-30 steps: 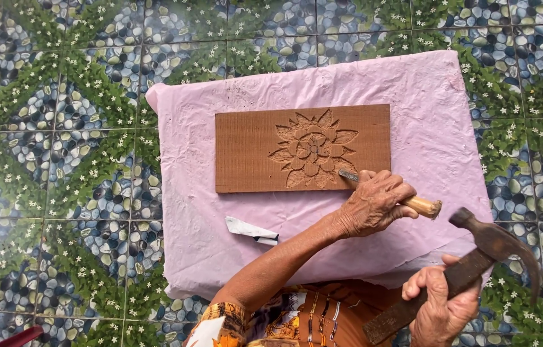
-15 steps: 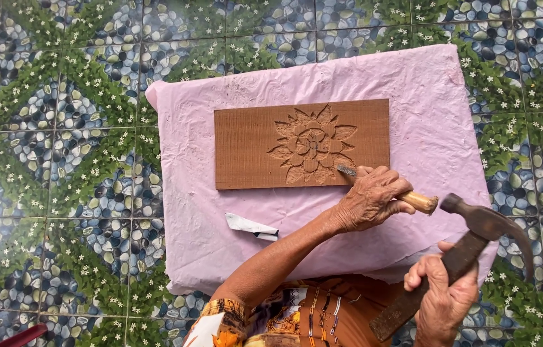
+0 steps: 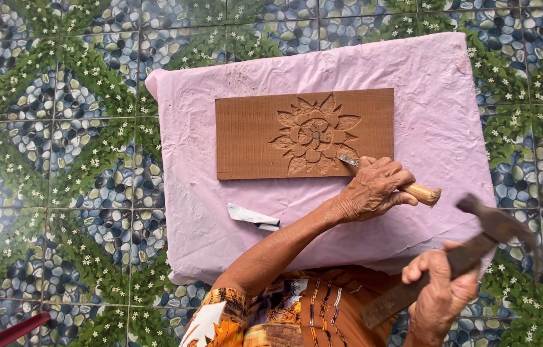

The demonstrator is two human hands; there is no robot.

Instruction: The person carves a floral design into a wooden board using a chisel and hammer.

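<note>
- Brown wooden board, rectangular, lies flat on a pink cloth spread over a floor of tiles patterned with pebbles and green leaves.
- Carved flower with layered petals and leaves fills the board's right half; the left half is plain.
- Left hand is closed around a chisel, tip touching the flower's lower right edge.
- Right hand grips a hammer, its head just right of the chisel's wooden end.
- Small white scrap lies on the cloth below the board.

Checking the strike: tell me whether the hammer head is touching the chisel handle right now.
No. The hammer in the right hand hangs apart from the chisel the left hand holds.
</note>
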